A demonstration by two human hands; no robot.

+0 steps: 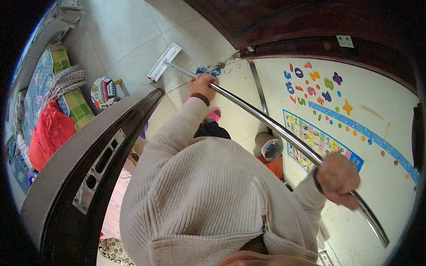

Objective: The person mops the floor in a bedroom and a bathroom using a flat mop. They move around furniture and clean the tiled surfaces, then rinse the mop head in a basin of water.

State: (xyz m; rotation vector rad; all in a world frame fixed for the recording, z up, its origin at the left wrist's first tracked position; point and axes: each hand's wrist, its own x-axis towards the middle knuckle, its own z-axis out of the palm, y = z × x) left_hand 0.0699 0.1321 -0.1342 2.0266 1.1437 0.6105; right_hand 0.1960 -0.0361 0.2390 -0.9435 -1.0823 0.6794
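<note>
Both of my hands grip the shiny metal handle of a flat mop. My left hand is closed around its lower part. Near the upper end, my right hand is wrapped around the same handle, slightly blurred. The mop's white rectangular head lies on the tiled floor beyond the doorway edge. Blue tangled strands lie on the floor just beyond my left hand, partly hidden by it and the handle.
A dark door frame with a metal strike plate stands close on my left. A patterned round stool and a bed are past it. On the right, a waste bin stands by a wall with stickers and a chart.
</note>
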